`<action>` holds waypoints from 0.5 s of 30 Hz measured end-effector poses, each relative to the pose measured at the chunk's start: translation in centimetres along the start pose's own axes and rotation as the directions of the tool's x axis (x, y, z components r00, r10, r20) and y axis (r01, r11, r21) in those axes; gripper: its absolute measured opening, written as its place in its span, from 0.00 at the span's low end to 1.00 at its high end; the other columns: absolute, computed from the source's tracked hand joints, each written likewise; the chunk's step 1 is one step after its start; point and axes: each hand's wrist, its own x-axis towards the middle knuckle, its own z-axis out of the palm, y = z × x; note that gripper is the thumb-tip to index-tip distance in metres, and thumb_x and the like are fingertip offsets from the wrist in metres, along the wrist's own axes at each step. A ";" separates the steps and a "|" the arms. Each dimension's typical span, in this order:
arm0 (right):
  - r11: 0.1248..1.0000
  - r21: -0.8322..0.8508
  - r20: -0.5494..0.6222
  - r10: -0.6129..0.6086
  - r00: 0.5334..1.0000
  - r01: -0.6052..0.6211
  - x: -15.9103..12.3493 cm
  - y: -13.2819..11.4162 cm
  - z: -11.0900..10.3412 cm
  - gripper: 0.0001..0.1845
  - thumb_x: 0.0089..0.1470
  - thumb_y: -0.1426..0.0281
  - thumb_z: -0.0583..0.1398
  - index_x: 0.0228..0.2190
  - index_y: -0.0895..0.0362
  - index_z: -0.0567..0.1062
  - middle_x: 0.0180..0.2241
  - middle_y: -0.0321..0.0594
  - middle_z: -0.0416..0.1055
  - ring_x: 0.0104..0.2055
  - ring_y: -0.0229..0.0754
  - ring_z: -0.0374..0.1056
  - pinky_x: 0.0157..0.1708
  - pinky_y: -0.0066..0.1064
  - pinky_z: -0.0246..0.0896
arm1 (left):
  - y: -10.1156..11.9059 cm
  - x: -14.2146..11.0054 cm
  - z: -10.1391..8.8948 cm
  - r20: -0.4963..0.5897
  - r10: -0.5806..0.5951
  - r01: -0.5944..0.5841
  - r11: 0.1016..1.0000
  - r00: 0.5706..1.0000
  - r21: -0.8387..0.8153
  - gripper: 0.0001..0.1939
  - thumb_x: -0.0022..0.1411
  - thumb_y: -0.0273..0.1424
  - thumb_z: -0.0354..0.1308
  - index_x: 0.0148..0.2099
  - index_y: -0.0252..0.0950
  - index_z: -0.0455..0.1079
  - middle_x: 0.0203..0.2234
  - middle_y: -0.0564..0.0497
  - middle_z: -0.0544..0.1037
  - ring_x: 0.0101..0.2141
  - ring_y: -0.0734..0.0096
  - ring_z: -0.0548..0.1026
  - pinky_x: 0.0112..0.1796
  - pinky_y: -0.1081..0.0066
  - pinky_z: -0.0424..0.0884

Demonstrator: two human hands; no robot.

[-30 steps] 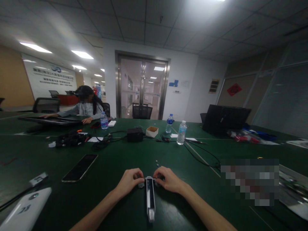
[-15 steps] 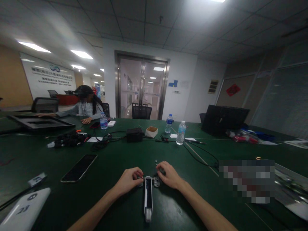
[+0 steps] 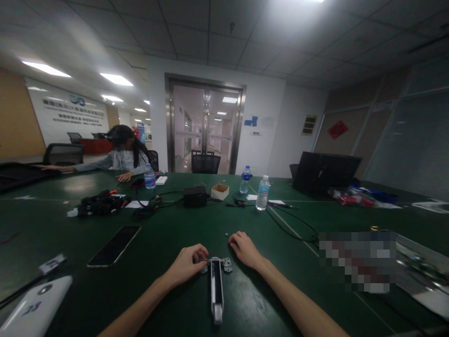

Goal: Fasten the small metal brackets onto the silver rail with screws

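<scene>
A long, narrow white-and-silver part with a dark channel (image 3: 216,290) lies lengthwise in front of me. Metal, hinge-like brackets jut from both sides of its far end; the right bracket (image 3: 228,265) is in plain view. My left hand (image 3: 186,266) has thumb and fingers closed on the left bracket, mostly hiding it. Beyond the part, my right hand (image 3: 245,250) rests low on the table with fingers curled together. Whatever lies under its fingertips is hidden. One small nut or washer (image 3: 226,234) sits just left of those fingertips.
A phone (image 3: 114,246) and a white device (image 3: 38,306) lie to the left. Farther back are a black adapter (image 3: 195,196), a small open box (image 3: 220,192), water bottles (image 3: 263,193) and cables. A monitor (image 3: 326,173) stands right. Across the table sits a person (image 3: 128,157) beside a dark panel.
My right hand has left the right bracket and moved forward to the small loose pieces, covering one. My left hand stays at the left bracket. The other person's dark panel has shifted left.
</scene>
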 end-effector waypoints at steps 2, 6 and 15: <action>1.000 0.015 0.024 -0.004 1.000 0.003 -0.2 -0.1 -0.4 0.07 0.61 0.74 0.55 0.37 0.56 0.73 0.41 0.43 0.70 0.45 0.45 0.65 0.45 0.34 0.60 | -0.1 0.1 0.1 0.001 0.008 -0.008 1.000 1.000 -0.002 0.16 0.58 0.36 0.55 0.46 0.34 0.72 0.37 0.50 0.76 0.34 0.68 0.72 0.33 0.72 0.67; 0.986 0.158 0.090 -0.058 0.994 0.043 -0.9 -1.0 -2.3 0.07 0.62 0.73 0.54 0.38 0.56 0.72 0.39 0.41 0.71 0.42 0.42 0.67 0.42 0.31 0.62 | -0.6 0.3 0.3 -0.010 0.024 -0.024 1.000 1.000 0.008 0.15 0.58 0.36 0.55 0.45 0.35 0.72 0.36 0.51 0.77 0.32 0.70 0.71 0.31 0.73 0.66; 0.963 0.227 0.170 -0.186 0.968 0.145 -2.5 -4.1 -4.6 0.10 0.59 0.75 0.56 0.39 0.56 0.76 0.39 0.41 0.72 0.41 0.40 0.69 0.41 0.29 0.63 | -1.0 0.4 0.5 -0.023 0.062 -0.062 0.998 0.998 0.011 0.15 0.58 0.36 0.55 0.44 0.35 0.72 0.35 0.51 0.77 0.32 0.69 0.72 0.31 0.73 0.66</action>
